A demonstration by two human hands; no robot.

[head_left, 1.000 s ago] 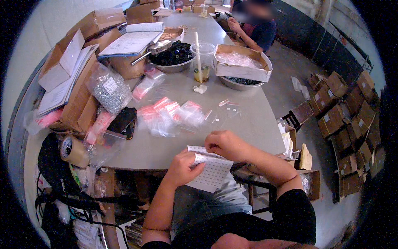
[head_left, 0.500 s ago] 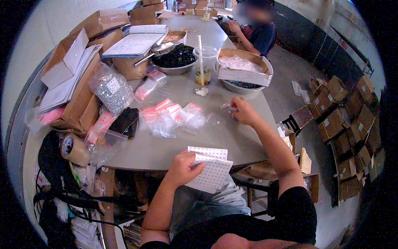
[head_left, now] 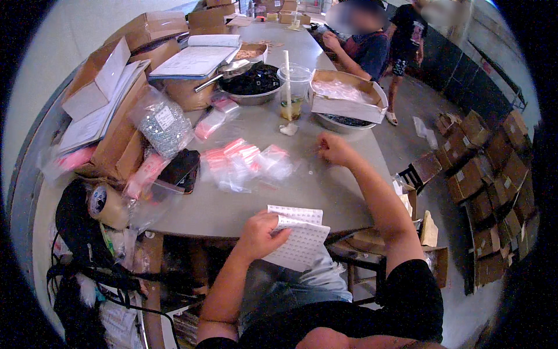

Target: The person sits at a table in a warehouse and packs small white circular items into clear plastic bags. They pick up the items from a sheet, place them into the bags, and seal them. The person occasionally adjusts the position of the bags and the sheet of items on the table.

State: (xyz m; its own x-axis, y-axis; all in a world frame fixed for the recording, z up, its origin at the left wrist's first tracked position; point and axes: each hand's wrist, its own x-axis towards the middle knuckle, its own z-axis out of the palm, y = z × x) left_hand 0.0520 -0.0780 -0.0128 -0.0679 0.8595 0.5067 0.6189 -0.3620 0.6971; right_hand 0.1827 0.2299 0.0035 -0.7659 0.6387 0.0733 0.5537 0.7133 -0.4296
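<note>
My left hand (head_left: 258, 235) grips folded label sheets (head_left: 299, 241) at the near edge of the table, thumb on top, the white paper hanging over my lap. Over the tabletop to the right, my right hand (head_left: 337, 149) is closed with its fingers curled together; whatever they hold is hidden. Left of it lies a spread of small clear zip bags (head_left: 238, 160) with red tops. Just beyond the right hand is a crumpled white scrap (head_left: 288, 129). A tiny pale round piece (head_left: 310, 172) rests on the table near the wrist.
Behind stand a plastic cup (head_left: 292, 87), a bowl of black parts (head_left: 253, 81) and a carton of clear bags (head_left: 349, 96) on another bowl. Leftward are a bag of metal pieces (head_left: 163, 123), a phone (head_left: 180, 170) and a tape roll (head_left: 107, 206). A co-worker (head_left: 363, 49) sits beyond.
My right hand has drawn slightly left and its fingers have curled in; the small clear bag at its fingertips no longer shows. Another person has come into view at the back right.
</note>
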